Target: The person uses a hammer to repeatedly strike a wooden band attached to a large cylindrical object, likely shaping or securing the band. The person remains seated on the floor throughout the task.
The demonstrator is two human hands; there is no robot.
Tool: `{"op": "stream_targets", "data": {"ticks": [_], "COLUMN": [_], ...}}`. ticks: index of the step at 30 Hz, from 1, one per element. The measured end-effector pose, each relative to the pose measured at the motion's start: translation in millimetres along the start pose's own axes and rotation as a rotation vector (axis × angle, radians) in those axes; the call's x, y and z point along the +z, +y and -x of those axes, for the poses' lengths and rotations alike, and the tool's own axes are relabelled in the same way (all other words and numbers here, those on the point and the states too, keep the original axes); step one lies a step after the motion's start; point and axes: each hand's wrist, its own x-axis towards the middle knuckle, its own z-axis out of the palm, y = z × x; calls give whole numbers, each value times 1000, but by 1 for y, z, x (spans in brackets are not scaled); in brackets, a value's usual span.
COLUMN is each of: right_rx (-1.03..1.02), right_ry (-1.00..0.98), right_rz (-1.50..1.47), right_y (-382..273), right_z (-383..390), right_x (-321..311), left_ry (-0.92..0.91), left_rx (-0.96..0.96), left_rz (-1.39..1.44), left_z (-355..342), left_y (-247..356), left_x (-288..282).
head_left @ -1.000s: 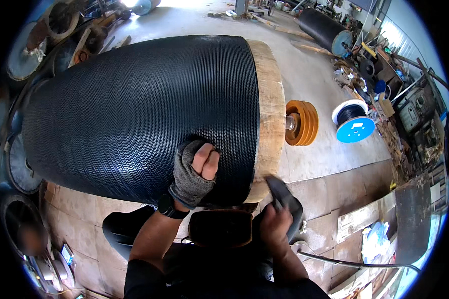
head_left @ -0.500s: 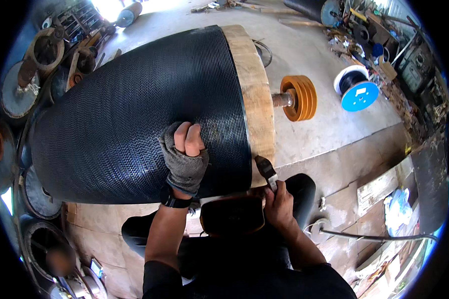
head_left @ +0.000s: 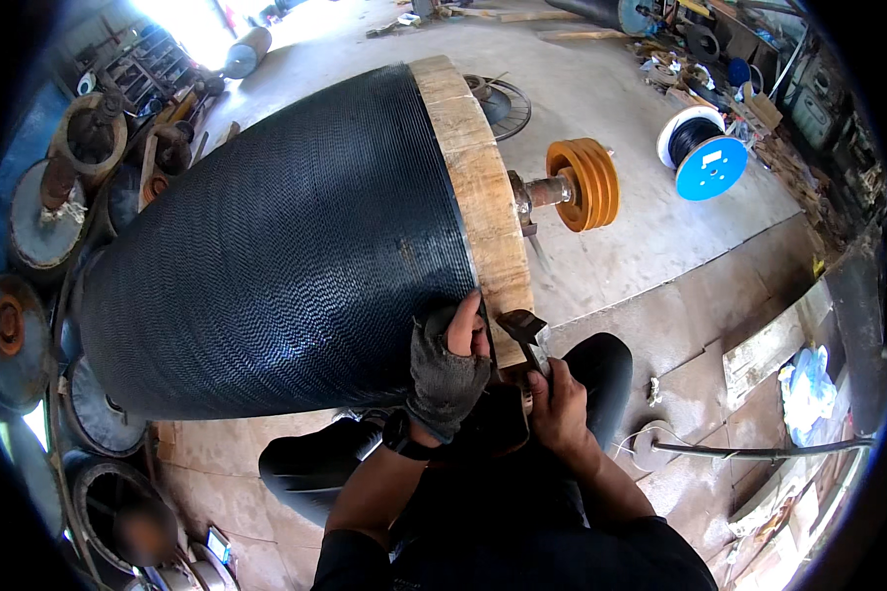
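Observation:
A large tapering drum (head_left: 276,246) with tightly wound, ridged black covering lies across in front of me, ending on the right in a pale wooden rim (head_left: 483,177). My left hand (head_left: 448,379), in a grey fingerless glove, is at the near edge where the black covering meets the wood. One finger points up along that edge while the others curl in; what they hold, if anything, is hidden. My right hand (head_left: 560,402) is closed around the handle of a hammer (head_left: 522,323), its dark head close to the wooden rim.
An orange grooved pulley (head_left: 583,185) sits on the shaft right of the drum. Beyond it stands a blue-and-white cable reel (head_left: 710,167). Round metal-ended rollers (head_left: 44,212) crowd the left side. A rod on a round base (head_left: 650,446), boards and a plastic bag (head_left: 808,394) are at right.
My left hand has moved right and nearer, from the black covering to its edge beside the wood. The hammer stays close to the rim in my right hand. The whole view has shifted slightly.

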Motion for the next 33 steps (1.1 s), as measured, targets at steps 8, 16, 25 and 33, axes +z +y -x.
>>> {"op": "stream_targets", "data": {"ticks": [8, 16, 25, 33], "right_rx": [-26, -38, -79, 31], "right_ry": [14, 26, 17, -61], "right_rz": [-13, -31, 22, -7], "right_y": [-4, -10, -17, -27], "right_z": [-5, -12, -18, -20], "right_x": [-2, -4, -15, -25], "left_ry": [-87, -48, -65, -51], "left_rx": [-154, -152, -234, -250], "left_rz": [78, -62, -29, 47], "left_z": [-25, -28, -28, -18], "left_y": [10, 15, 17, 17], "left_x": [-11, 0, 7, 0]}}
